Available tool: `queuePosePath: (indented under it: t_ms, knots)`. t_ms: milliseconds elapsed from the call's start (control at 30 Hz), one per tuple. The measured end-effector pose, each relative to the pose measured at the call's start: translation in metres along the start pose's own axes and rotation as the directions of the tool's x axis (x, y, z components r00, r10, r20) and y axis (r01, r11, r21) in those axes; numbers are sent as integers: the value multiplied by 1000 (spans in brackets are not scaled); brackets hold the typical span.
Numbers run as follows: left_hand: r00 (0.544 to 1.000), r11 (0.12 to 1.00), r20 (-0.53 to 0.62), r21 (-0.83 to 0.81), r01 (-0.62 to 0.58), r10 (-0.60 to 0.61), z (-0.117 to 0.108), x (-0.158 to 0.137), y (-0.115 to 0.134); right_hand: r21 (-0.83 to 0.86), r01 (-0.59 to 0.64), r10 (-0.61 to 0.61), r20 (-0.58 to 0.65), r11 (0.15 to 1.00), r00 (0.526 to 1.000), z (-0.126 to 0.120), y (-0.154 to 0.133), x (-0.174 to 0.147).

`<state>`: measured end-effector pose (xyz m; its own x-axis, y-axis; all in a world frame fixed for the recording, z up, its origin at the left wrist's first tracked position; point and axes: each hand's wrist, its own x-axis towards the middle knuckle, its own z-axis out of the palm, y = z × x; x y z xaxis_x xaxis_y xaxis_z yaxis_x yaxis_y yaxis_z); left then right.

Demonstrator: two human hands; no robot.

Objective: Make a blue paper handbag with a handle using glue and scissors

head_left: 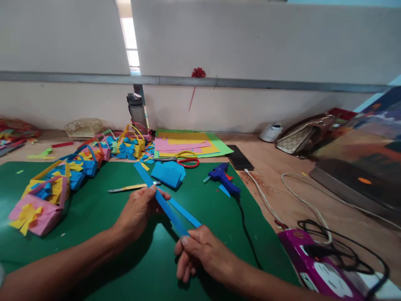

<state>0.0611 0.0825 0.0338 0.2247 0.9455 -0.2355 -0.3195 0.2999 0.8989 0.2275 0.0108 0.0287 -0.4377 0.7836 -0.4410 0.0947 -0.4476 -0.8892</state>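
A long blue paper strip (169,214) slants across the middle of the view, over a green mat (125,259). My left hand (139,211) pinches it partway along, and its upper end sticks out beyond the thumb. Lower right, my right hand (203,253) grips the near end between thumb and fingers. A second blue length (184,212) runs beside it between both hands; whether this is a fold of the same strip I cannot tell. Just beyond my hands lie a folded blue paper piece (168,174) and a yellow-handled craft knife (134,188).
Small paper baskets (44,211) with bows line the left side. A blue glue gun (224,179) trails its cord at right. Red-and-yellow scissors (188,161) rest by coloured sheets (188,144). Further right are a phone (239,158) and a purple power strip (316,267) with tangled cables.
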Motion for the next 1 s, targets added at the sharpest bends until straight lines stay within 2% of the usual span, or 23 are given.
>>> queuePosePath:
  t_ms: [167,300,500,633,733,867,1000]
  knots:
    - [999,999,-22,41,24,-24,-2,1,2,9,-21,21,14,1000,1000,1,-1,-1]
    - [995,997,-83,61,-46,51,-3,6,9,-28,-47,48,60,999,997,5,3,-3]
    - [996,984,-29,156,-83,88,2,-4,6,42,101,-93,-160,994,983,12,-3,-7]
    - [997,969,52,237,-68,57,13,-21,-8,-20,112,-113,-79,994,990,13,-6,-10]
    - [995,981,98,193,-34,15,19,-26,-13,-82,88,-93,-55,993,994,13,-6,-13]
    - [998,991,59,131,-35,27,16,-15,-7,-170,72,-85,-68,983,994,8,-4,-21]
    - [989,978,-14,150,-145,149,4,4,14,-165,25,-35,-59,986,998,1,5,-35]
